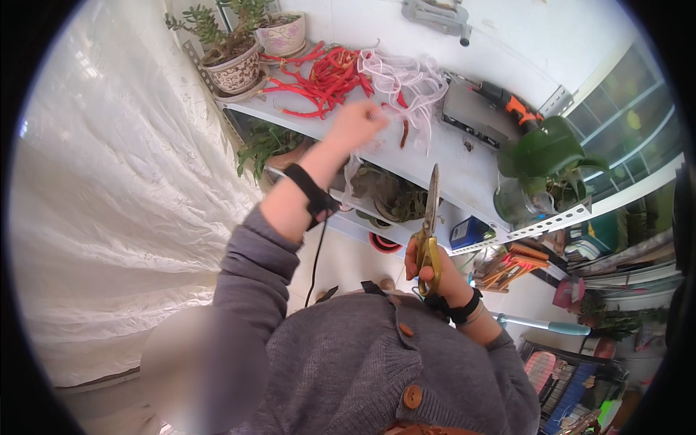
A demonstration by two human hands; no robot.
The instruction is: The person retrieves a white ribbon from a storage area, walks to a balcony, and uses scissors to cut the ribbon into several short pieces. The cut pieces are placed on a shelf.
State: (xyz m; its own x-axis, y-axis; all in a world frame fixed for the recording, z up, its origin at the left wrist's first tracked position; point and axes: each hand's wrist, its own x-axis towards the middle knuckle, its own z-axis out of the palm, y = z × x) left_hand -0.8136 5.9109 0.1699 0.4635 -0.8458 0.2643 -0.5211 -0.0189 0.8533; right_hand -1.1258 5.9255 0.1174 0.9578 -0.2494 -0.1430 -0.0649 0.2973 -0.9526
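Note:
My left hand point(359, 124), blurred, is over the front part of a grey metal shelf point(467, 174), with fingers curled; whether it pinches anything cannot be told. Just beyond it lies a heap of long red chili peppers point(334, 76). A tangle of sheer white ribbon point(405, 73) rests to their right, with a darker dried chili point(404, 133) beside its lower end. A strip of similar ribbon point(350, 179) hangs below my left wrist. In front of my body, my right hand point(435, 272) grips gold-handled scissors point(432, 206), blades together and pointing away from me.
Two potted succulents point(234, 68) stand at the shelf's left end. To the right are a grey flat case point(473, 117), an orange and black power tool point(519, 109) and a leafy plant in a glass jar point(514, 198). A white curtain point(125, 190) hangs left; a black cable point(318, 261) trails from my left wrist.

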